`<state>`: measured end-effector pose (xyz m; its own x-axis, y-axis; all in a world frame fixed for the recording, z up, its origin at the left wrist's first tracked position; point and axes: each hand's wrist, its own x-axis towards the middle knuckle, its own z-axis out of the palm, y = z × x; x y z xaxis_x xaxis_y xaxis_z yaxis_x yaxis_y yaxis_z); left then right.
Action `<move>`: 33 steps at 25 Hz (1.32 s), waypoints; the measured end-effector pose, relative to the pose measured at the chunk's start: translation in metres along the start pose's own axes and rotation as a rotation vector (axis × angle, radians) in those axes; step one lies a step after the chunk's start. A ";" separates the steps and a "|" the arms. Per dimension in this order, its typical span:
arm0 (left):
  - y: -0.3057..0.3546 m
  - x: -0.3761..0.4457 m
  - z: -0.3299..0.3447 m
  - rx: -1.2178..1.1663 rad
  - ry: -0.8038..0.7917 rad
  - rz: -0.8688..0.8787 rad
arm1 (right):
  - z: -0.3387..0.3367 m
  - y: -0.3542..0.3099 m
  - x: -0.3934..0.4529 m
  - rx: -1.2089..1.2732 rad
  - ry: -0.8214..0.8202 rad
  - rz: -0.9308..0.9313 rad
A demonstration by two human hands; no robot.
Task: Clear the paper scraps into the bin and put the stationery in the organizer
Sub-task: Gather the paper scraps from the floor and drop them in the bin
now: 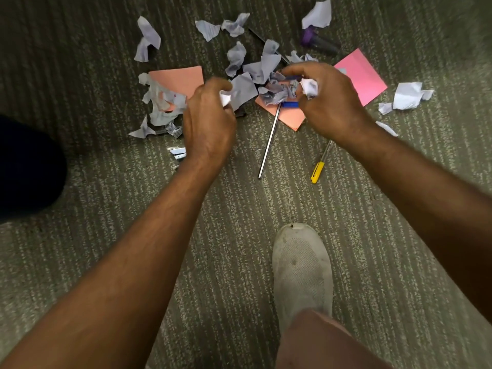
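**Both hands scoop up paper on the floor**

Both hands are low over the mess in the middle of the frame. The left hand is closed on a small white paper ball. The right hand is closed on another crumpled bit, and its fingers pinch toward something blue.

Paper scraps lie all over the carpet floor, mostly in the upper half of the frame. More scraps sit at the upper left and far right. They look very light and soft, so they should squash easily. Grabbing a bunch in a fist should work best. Small bits may slip out.

Stationery is mixed in. A thin silver pen lies just below the pile. A yellow-capped pen lies near it, lower right. Those look stiff and smooth, so pinch them around the middle. Pink paper squares lie flat under the scraps and may be tricky to lift.

A white shoe is at the bottom. No bin or organizer shows.
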<state>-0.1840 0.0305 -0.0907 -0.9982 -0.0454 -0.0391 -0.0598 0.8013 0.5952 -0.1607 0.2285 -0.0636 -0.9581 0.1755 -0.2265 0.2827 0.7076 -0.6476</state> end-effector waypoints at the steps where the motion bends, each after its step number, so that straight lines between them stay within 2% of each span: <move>1: 0.000 0.004 0.000 0.012 -0.002 0.021 | 0.004 -0.002 0.008 -0.062 -0.004 -0.032; 4: 0.003 0.014 0.007 0.066 -0.059 0.077 | 0.014 -0.007 0.026 -0.182 -0.076 -0.060; 8: 0.002 0.025 0.018 0.242 -0.158 0.138 | 0.016 -0.010 0.047 -0.478 -0.196 -0.185; 11: 0.002 0.030 0.023 0.278 -0.153 0.127 | 0.015 -0.008 0.056 -0.511 -0.214 -0.207; 14: 0.002 0.028 0.022 0.254 -0.158 0.131 | 0.015 -0.006 0.058 -0.510 -0.160 -0.258; 18: 0.002 0.022 0.019 0.244 -0.227 0.153 | 0.013 -0.005 0.055 -0.352 -0.049 -0.221; 23: 0.008 0.012 0.017 0.186 -0.183 0.199 | 0.007 -0.014 0.046 -0.144 0.038 -0.188; 31: -0.004 -0.006 -0.013 -0.230 -0.064 -0.015 | 0.013 -0.022 0.039 0.044 0.051 -0.108; 33: -0.016 -0.003 -0.025 -0.221 -0.005 -0.017 | 0.019 -0.026 0.044 0.027 0.053 -0.123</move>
<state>-0.1806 0.0025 -0.0802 -0.9970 -0.0547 -0.0541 -0.0767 0.6499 0.7561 -0.2092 0.2049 -0.0710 -0.9864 0.1253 -0.1062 0.1639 0.7072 -0.6878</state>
